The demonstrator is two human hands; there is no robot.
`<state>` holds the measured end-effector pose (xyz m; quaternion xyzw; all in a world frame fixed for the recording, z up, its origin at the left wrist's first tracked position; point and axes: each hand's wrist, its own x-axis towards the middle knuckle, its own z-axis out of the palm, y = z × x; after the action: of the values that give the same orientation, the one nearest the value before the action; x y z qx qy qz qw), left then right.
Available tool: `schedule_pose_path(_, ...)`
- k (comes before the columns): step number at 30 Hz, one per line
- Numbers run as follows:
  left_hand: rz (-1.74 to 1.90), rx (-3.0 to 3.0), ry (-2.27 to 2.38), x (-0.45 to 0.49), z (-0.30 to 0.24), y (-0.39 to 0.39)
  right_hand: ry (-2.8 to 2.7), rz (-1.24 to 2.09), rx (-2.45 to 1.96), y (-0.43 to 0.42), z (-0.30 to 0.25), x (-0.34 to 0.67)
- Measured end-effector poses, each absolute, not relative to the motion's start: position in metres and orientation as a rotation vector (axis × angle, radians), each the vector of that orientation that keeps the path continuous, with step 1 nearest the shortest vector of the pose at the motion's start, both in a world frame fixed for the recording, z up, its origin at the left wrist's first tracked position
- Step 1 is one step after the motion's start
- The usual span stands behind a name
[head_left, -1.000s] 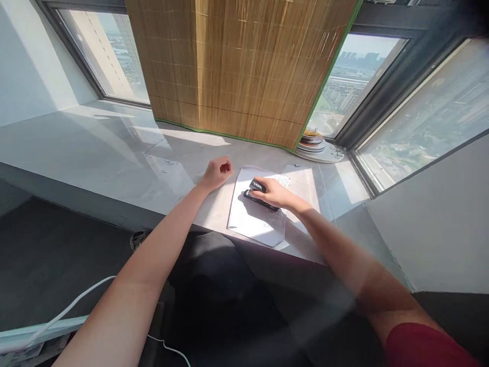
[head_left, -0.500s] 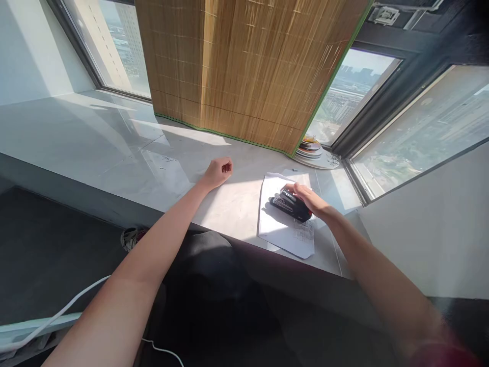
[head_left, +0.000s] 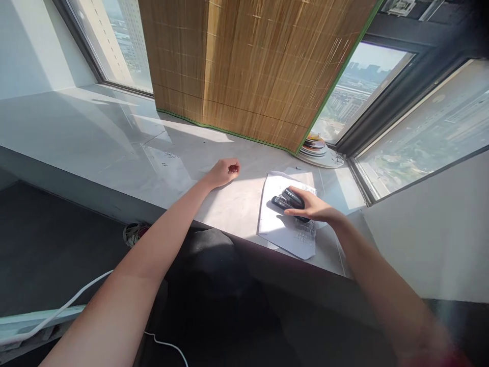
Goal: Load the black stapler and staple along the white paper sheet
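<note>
My right hand (head_left: 311,205) is wrapped round a black stapler (head_left: 293,197), thumb on the near side and fingers over the far side. The stapler lies on white paper sheets (head_left: 275,229) that carry some writing or print, partly under the hand. To the left, my left hand (head_left: 223,172) rests on the pale stone windowsill (head_left: 225,209) with its fingers curled closed. Whatever they may hold is lost in shadow. Beyond that hand, tiny dark bits (head_left: 168,159), too small to name surely, lie scattered on the sill.
A bamboo blind (head_left: 244,66) hangs down to the sill's back. Stacked round discs or plates (head_left: 319,153) stand in the right corner, by the window frame (head_left: 362,178). A small grey piece (head_left: 298,168) lies behind the paper. White cable (head_left: 72,300) runs at lower left.
My right hand has shifted from the stapler's back end to a grip around its body, thumb now in front. The stapler has turned slightly. My left hand stays curled in place.
</note>
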<state>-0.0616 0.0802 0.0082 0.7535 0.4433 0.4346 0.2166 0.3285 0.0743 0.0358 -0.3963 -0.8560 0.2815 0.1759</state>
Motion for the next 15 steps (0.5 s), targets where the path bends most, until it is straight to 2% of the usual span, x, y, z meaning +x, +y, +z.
schedule_pose_path(11, 1.067, 2.174, 1.497, -0.063, -0.003, 0.092, -2.578, 0.786, -0.727, 0.054, 0.041, 0.220)
schedule_pose_path(15, 0.871, 2.256, 1.629, -0.063, -0.010, 0.096, -2.507, 0.791, -0.722, 0.055, 0.054, 0.237)
